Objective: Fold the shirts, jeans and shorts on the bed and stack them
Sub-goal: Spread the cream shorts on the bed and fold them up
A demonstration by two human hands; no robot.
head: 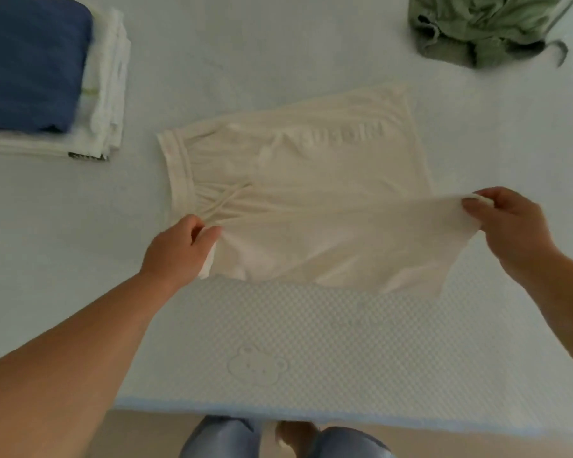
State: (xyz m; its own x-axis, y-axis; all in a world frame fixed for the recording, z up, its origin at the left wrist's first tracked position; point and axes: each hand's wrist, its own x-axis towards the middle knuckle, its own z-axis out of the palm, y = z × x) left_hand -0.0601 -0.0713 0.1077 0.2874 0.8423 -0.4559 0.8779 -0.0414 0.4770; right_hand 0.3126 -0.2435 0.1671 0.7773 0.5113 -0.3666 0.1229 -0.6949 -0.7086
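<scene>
A pair of cream shorts (311, 193) lies across the middle of the bed, waistband to the left with its drawstring showing. My left hand (179, 249) pinches the near end of the waistband. My right hand (506, 226) pinches the near leg hem and lifts it off the mattress, so the near half of the shorts hangs stretched between both hands. A stack of folded clothes (47, 77), a blue piece on top of white ones, sits at the far left. A crumpled green garment (483, 28) lies at the far right.
The white mattress (311, 342) has a textured cover with an embossed bear mark near its front edge. Below that edge I see the floor and my knees in blue jeans (222, 438).
</scene>
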